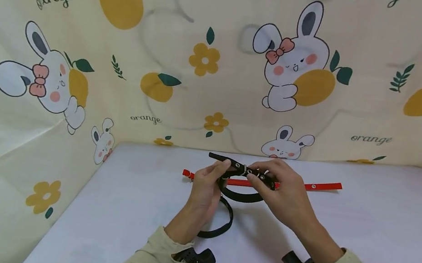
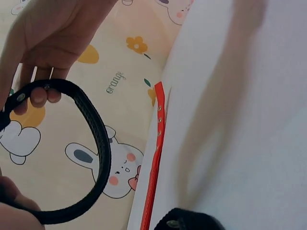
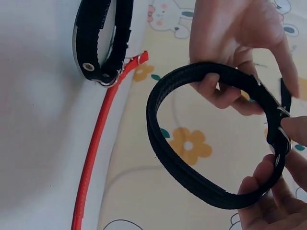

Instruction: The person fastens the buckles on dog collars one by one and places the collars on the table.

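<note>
A black strap, buckled into a loop (image 1: 242,197), is held up above the table between both hands. My left hand (image 1: 205,190) pinches its left side near the metal buckle, and the strap's free end points left past the fingers. My right hand (image 1: 288,194) grips the right side, thumb and fingertips close to the buckle. In the left wrist view the loop (image 2: 103,143) hangs between the right hand (image 2: 57,33) above and the left hand (image 2: 17,211) below. The right wrist view shows metal rings and the buckle (image 3: 283,112) on the loop.
Behind the hands lies a long red strap (image 1: 324,186) with metal eyelets. A second black loop (image 1: 228,226) stands on the white table (image 1: 129,229), close to the left forearm. A patterned cloth (image 1: 197,115) with rabbits and oranges rises behind the table and at its left.
</note>
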A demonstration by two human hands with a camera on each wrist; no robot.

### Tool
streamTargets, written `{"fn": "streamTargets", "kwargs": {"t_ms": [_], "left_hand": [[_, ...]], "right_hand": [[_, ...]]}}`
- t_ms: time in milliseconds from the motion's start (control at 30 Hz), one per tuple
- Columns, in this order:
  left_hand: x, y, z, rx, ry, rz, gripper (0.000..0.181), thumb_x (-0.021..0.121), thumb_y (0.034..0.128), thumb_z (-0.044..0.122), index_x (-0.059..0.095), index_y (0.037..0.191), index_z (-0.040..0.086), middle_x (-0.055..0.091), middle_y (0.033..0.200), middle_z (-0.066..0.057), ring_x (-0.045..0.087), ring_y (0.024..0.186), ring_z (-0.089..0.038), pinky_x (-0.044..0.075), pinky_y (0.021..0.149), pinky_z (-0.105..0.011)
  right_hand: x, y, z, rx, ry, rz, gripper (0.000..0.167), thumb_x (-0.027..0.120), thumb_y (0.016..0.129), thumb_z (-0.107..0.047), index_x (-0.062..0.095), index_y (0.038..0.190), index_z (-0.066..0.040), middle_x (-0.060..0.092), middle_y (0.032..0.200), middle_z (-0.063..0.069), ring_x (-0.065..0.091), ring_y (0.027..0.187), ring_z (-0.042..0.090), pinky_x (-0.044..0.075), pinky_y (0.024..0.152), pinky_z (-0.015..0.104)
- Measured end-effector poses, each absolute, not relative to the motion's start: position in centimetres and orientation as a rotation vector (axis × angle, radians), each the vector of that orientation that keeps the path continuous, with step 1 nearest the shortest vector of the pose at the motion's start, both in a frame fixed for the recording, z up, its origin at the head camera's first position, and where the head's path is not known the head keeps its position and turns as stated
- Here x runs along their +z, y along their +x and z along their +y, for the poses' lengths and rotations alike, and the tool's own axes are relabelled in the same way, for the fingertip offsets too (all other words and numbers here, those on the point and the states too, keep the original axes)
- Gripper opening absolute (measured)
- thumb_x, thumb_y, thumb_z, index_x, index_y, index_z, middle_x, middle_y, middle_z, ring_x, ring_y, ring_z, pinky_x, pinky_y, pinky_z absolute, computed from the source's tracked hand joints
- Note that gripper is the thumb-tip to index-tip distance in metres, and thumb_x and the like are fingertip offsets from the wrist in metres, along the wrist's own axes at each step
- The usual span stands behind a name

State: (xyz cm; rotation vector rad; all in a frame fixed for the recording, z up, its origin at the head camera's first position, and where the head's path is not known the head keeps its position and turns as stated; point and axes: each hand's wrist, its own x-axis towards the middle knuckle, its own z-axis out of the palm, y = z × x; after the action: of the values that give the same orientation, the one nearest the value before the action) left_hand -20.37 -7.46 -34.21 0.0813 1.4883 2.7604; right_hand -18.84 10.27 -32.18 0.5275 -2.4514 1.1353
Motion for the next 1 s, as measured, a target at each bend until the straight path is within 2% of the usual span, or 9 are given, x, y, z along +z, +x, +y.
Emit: {"fn": "streamTargets", "kwargs": {"t_ms": [200,400,633,833,1000], "left_hand": [[-34.21,-20.17,-7.33,2.822,-0.021,1.425,0.022,0.060,0.0920,0.012,0.072,0.073,0.012,0.061,0.089,0.001,0.048,0.099,-0.017,0.034,0.082,-0.030],[-34.19,-20.08,-7.39,2.793,0.060,1.467,0.008,0.060,0.0912,0.012,0.067,0.094,0.015,0.056,0.107,0.000,0.050,0.101,-0.018,0.035,0.084,-0.030],[-34.66,-20.14,-7.70,2.795,0.171,1.467,0.018,0.063,0.0900,0.004,0.067,0.096,0.020,0.062,0.092,0.006,0.051,0.087,-0.014,0.042,0.073,-0.025],[-34.51,-20.01,-7.86,2.786,0.162,1.471,0.015,0.065,0.0898,0.006,0.068,0.094,0.020,0.062,0.095,0.005,0.050,0.086,-0.016,0.043,0.071,-0.026],[-34.39,-19.84,-7.98,2.789,0.151,1.483,0.014,0.067,0.0898,0.006,0.068,0.094,0.020,0.061,0.096,0.002,0.051,0.082,-0.017,0.044,0.072,-0.026]], "right_hand": [[-32.12,-18.51,10.14,1.112,0.537,-2.437,0.017,0.075,0.090,-0.024,0.073,0.107,-0.021,0.066,0.108,-0.003,0.059,0.084,0.014,0.051,0.069,0.025],[-31.91,-18.38,10.33,1.099,0.559,-2.435,0.017,0.075,0.090,-0.021,0.072,0.107,-0.020,0.065,0.108,-0.002,0.056,0.085,0.014,0.051,0.068,0.025],[-31.96,-18.80,10.65,1.114,0.604,-2.425,0.018,0.076,0.089,-0.023,0.072,0.107,-0.022,0.066,0.108,-0.003,0.058,0.086,0.013,0.051,0.069,0.025],[-31.83,-18.88,10.90,1.121,0.638,-2.409,0.021,0.077,0.088,-0.023,0.072,0.109,-0.022,0.066,0.107,-0.005,0.058,0.085,0.012,0.050,0.071,0.023],[-31.64,-18.75,10.99,1.098,0.611,-2.452,0.028,0.076,0.088,-0.021,0.070,0.115,-0.020,0.067,0.106,-0.003,0.060,0.086,0.015,0.051,0.071,0.026]]}}
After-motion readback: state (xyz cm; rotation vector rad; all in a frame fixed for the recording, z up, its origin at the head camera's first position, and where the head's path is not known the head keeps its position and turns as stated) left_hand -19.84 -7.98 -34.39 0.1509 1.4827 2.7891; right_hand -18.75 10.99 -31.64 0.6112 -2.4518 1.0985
